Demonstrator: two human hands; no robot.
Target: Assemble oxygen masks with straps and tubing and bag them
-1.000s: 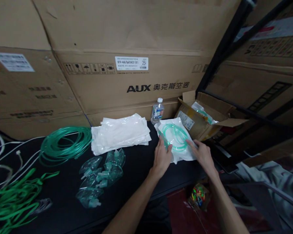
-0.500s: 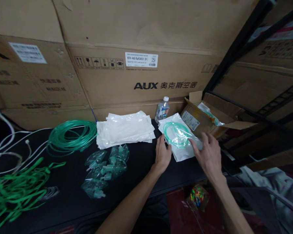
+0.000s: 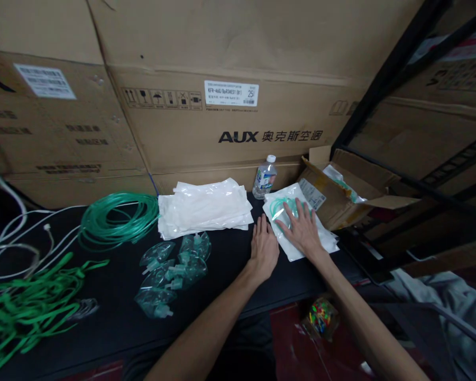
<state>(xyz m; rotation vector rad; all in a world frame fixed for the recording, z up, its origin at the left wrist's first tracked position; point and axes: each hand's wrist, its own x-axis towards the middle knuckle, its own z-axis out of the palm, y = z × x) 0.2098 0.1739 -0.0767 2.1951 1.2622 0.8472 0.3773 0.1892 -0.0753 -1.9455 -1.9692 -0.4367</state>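
R hand [image 3: 304, 233] lies flat on pouch [image 3: 290, 247] w/ green tubing [image 3: 277, 205]; L hand [image 3: 265, 248] rests beside, grasping nothing; carton [image 3: 329, 205] holds plastic pkgs [image 3: 338, 178].

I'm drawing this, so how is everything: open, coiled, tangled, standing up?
Tube packet: lying flat
Right hand: spread on tube packet
Left hand: beside tube packet
White packets: piled flat
Bottle: upright, capped
Small box: open
Green tubing: coiled
Green straps: tangled
Face masks: bunched together
White cords: looped
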